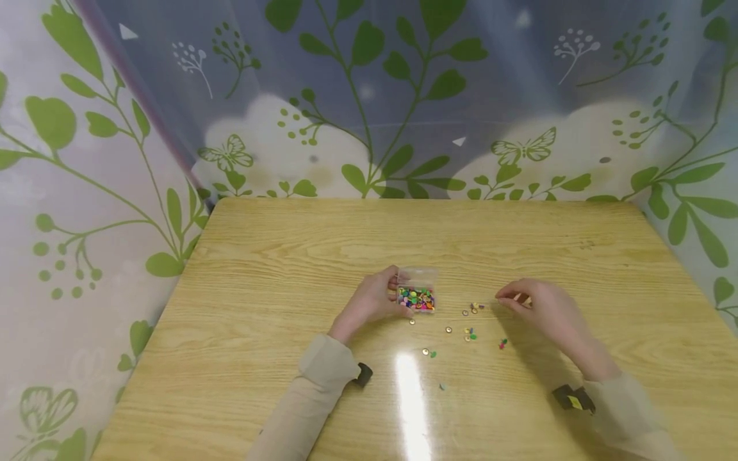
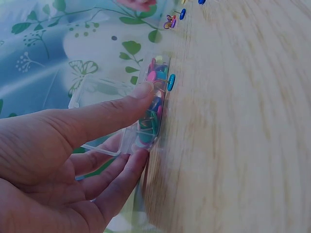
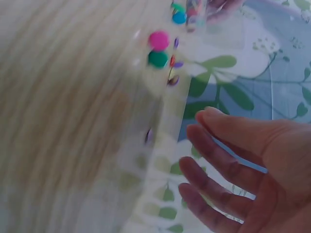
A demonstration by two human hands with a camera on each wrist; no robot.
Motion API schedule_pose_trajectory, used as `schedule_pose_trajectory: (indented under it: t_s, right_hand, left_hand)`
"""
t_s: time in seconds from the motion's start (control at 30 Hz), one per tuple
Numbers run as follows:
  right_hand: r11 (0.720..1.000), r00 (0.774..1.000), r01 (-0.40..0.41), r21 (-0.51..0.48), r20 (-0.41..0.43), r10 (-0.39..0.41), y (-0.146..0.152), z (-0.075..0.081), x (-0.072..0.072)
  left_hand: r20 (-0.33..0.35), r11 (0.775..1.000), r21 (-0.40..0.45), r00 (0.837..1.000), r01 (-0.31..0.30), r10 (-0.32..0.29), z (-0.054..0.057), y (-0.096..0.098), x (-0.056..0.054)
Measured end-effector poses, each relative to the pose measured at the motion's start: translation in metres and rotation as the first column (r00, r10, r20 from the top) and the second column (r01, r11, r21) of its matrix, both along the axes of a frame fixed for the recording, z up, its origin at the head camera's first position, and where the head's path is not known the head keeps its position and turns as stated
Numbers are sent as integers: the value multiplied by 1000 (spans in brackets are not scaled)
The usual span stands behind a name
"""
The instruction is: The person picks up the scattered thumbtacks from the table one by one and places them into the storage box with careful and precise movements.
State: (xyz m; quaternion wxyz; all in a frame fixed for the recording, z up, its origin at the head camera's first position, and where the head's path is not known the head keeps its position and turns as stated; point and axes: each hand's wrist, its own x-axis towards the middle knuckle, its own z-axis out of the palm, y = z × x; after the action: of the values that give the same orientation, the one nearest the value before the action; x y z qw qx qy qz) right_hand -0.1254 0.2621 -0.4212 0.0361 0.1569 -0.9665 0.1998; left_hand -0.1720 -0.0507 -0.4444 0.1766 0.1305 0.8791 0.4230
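Observation:
My left hand (image 1: 369,299) grips a small clear plastic box (image 1: 425,312) at its left side, thumb along the front and fingers behind. The box's clear lid (image 1: 418,276) is raised at the back, and colourful thumbtacks (image 2: 148,124) fill the inside. Close to the thumb tip, a teal thumbtack (image 2: 171,82) lies outside the box. To the right, my right hand (image 1: 544,314) hovers over the table beside scattered tacks. Its fingers (image 3: 214,191) are loosely bent, with a gap to the thumb, and nothing shows between them. A purplish tack (image 3: 148,136) lies near these fingertips, blurred.
Several loose tacks lie on the wooden table (image 1: 277,269) between the hands, among them a pink one (image 3: 159,40) touching a dark green one (image 3: 158,59). Nearer the front is a single pale blue tack (image 1: 442,387). A patterned curtain (image 1: 403,147) borders the table's far edge.

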Motion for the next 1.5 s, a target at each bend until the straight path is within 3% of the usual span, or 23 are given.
schedule_pose_trajectory:
  t_s: [0.27, 0.7, 1.07, 1.5]
  right_hand:
    - [998, 998, 1, 63, 61, -5, 20, -8, 7]
    - [999, 1000, 16, 35, -6, -16, 16, -11, 3]
    - [1000, 1000, 8, -4, -22, -8, -16, -9, -4]
    - [993, 989, -114, -37, -95, 110, -83, -5, -17]
  left_hand:
    - [-3, 1000, 3, 1000, -1, 1, 0, 0, 0]
    - [5, 1000, -9, 1000, -11, 11, -1, 0, -1]
    - [8, 1000, 13, 1000, -2, 2, -3, 0, -1]
    - [-6, 1000, -1, 1000, -3, 3, -2, 0, -1]
